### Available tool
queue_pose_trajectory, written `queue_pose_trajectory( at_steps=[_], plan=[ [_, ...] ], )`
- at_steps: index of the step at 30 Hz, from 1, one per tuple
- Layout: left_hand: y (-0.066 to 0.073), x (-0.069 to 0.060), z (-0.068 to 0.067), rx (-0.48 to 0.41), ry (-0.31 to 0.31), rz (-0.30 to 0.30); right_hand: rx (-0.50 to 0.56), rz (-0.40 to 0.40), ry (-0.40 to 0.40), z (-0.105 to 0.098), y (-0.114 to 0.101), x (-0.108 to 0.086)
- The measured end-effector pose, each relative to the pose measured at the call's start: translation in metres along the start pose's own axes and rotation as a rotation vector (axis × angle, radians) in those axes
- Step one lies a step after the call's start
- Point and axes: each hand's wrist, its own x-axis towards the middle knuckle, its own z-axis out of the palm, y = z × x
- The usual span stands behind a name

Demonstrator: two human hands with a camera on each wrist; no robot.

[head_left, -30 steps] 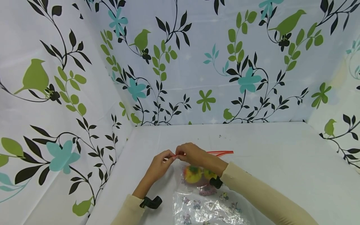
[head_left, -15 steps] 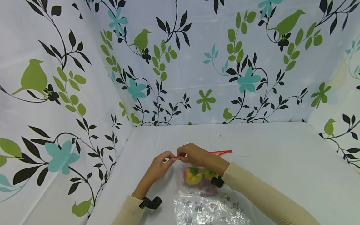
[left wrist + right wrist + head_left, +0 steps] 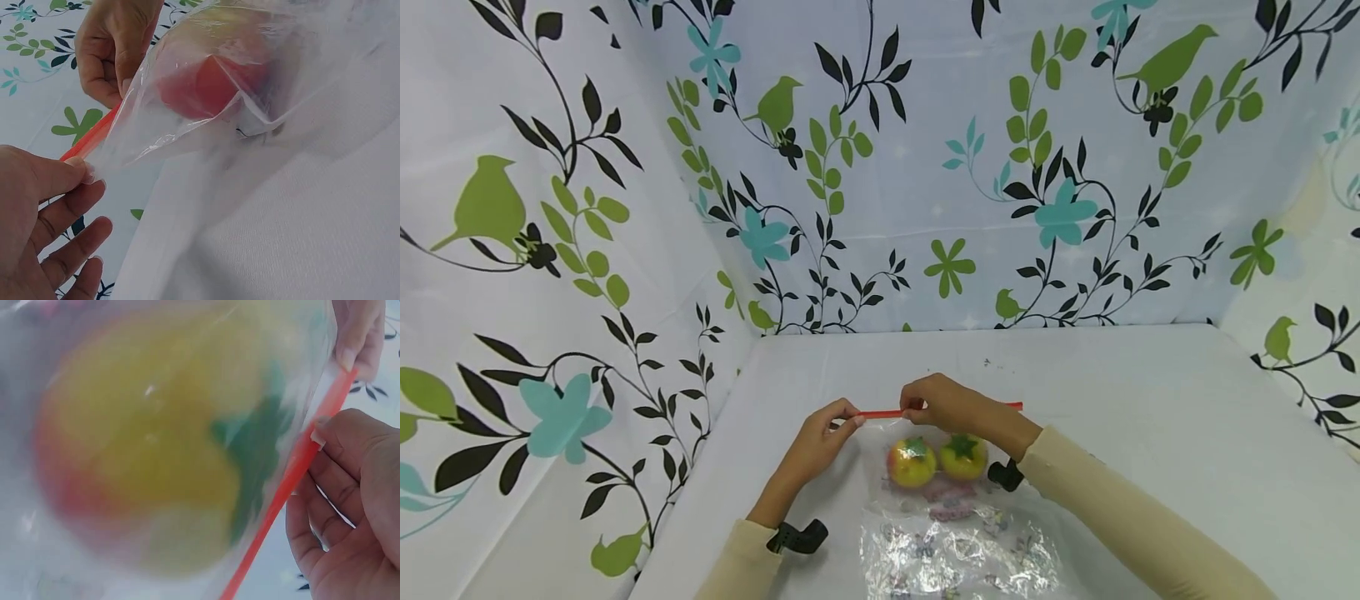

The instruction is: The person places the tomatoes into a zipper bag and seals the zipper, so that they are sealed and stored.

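Observation:
A clear zip bag (image 3: 958, 558) with small printed figures lies before me, its red zip strip (image 3: 880, 414) along the far edge. My left hand (image 3: 822, 442) pinches the strip's left end between thumb and forefinger. Farther right along it, my right hand (image 3: 951, 408) pinches the zip with thumb and fingertips. Inside the bag sit two round yellow-and-red fruit-like pieces with green leafy tops, the left piece (image 3: 913, 465) and the right piece (image 3: 964, 460). A pinkish thing (image 3: 951, 504) shows below them, its kind unclear. In the right wrist view one fruit-like piece (image 3: 150, 444) looms close behind the plastic.
The white tabletop (image 3: 1150, 433) extends on both sides of the bag. Behind and beside it hangs white cloth (image 3: 880, 208) printed with birds, leaves and flowers. Small dark specks (image 3: 987, 362) lie near the table's far edge.
My right hand has slid rightward along the zip strip, away from the left hand, baring more red strip between them. Both fruit-like pieces now show fully. The left hand stays nearly in place.

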Motion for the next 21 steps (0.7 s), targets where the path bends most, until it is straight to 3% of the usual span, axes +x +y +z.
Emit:
queue_pose_trajectory(
  at_steps=[12, 21],
  plan=[
    [-0.009, 0.006, -0.006, -0.011, 0.021, -0.05, -0.024, 0.022, 0.017, -0.033, 0.039, -0.044],
    [-0.009, 0.01, -0.009, -0.006, 0.008, -0.035, -0.002, 0.084, 0.014, -0.052, 0.066, -0.077]
  ],
)
